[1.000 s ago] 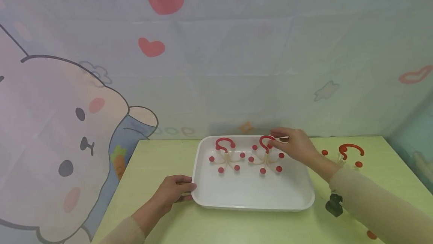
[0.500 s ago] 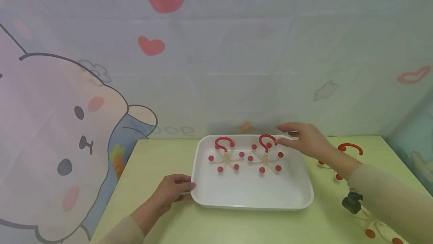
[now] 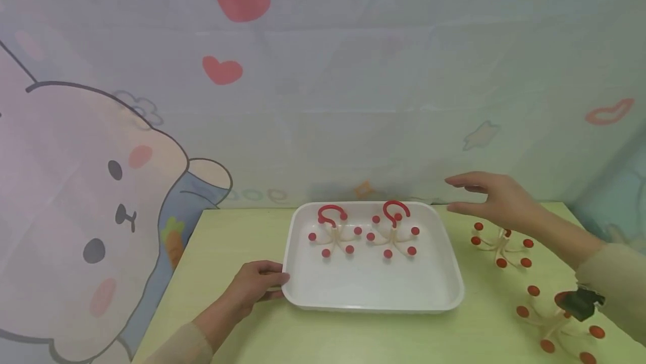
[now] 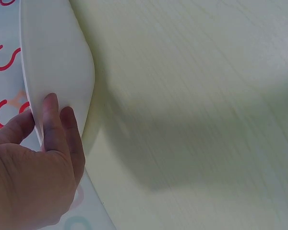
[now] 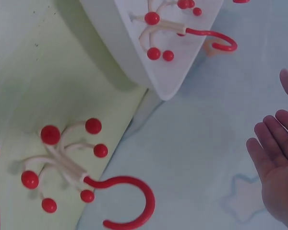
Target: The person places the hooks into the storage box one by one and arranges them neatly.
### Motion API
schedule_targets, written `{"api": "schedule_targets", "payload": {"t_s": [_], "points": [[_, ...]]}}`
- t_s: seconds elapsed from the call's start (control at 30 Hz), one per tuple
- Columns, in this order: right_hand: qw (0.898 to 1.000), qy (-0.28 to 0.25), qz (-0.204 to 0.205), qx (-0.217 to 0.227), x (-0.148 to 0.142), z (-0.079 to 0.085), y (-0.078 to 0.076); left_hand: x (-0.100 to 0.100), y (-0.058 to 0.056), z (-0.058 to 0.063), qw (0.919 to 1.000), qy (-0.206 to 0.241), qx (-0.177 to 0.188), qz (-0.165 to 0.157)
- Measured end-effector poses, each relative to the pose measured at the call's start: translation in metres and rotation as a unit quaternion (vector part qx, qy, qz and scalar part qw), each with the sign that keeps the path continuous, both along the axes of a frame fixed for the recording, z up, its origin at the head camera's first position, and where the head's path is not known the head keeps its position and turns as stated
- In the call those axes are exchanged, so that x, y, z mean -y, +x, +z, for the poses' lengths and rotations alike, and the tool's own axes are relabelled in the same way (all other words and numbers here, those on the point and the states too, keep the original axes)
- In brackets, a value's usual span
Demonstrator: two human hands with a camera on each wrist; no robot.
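My left hand (image 3: 254, 284) pinches the left side of a white tray (image 3: 373, 288), with thumb over the rim and fingers along the outer wall. Two scalp massagers stand side by side in the tray's back half: a left one (image 3: 335, 234) and a right one (image 3: 393, 234). Each has cream legs tipped with red balls and a curved red hook on top. Beyond the tray's back right corner, my right hand (image 3: 497, 198) hangs in the air, fingers extended, holding nothing. Below it on the table is another massager (image 5: 72, 165), its hook partly covered in the head view.
A further massager (image 3: 550, 327) stands near the table's right front, partly covered by a dark wrist device (image 3: 582, 302). The light green table (image 3: 242, 330) ends at the back against a printed cloth (image 3: 323, 145) with hearts and a bear-like figure.
My right hand has let go of the right massager's hook in the tray and moved right, over the table. The left hand stays on the tray.
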State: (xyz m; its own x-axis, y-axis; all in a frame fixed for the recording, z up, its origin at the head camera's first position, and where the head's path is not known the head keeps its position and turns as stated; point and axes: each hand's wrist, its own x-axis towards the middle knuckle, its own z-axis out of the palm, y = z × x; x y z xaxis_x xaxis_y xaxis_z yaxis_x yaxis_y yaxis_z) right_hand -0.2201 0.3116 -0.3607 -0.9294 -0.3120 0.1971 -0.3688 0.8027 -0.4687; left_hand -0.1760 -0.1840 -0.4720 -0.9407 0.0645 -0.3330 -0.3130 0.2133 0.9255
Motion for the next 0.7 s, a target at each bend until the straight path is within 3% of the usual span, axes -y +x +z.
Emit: {"api": "schedule_targets", "payload": {"t_s": [0.3,0.7], "points": [[0.999,-0.004,-0.008,-0.033,-0.035,0.001,0.017,0.001,0.000,-0.001,1.0000,-0.002,-0.003,-0.002],[0.998,0.004,-0.042,-0.055,-0.070,-0.010,0.026,0.002,-0.001,-0.004,1.0000,-0.001,-0.005,-0.006]]}}
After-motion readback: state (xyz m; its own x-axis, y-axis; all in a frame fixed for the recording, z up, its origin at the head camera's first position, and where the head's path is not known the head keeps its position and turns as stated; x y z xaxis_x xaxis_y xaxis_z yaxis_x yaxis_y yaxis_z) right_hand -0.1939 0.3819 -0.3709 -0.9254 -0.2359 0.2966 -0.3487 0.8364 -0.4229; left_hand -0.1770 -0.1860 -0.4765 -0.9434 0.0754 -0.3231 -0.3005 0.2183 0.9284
